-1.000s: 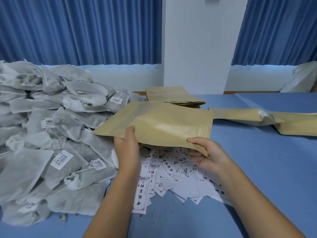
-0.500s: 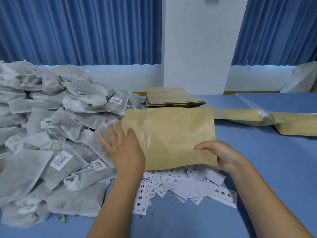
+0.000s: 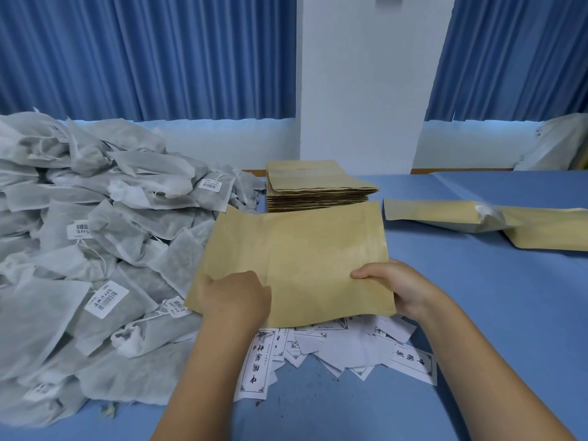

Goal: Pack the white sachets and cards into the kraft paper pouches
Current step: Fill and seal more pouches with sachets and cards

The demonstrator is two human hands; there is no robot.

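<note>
Left hand (image 3: 235,297) grips kraft pouch (image 3: 296,259) at near-left edge, fingertips hidden, possibly inside; right hand (image 3: 401,289) pinches near-right edge. Pouch overhangs cards (image 3: 334,346), left edge over sachets (image 3: 95,249); blue table (image 3: 483,300) stretches rightward.

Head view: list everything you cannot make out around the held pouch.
- Kraft pouch contents: opaque paper hides them.
- Left hand fingertips: tucked out of sight against the pouch.
- Right hand fingers: under the pouch; only the thumb shows.
- Cards: far ones covered by the pouch.
- Sachet labels: print too small.
- Pouches on the right: cut off by the right edge.
</note>
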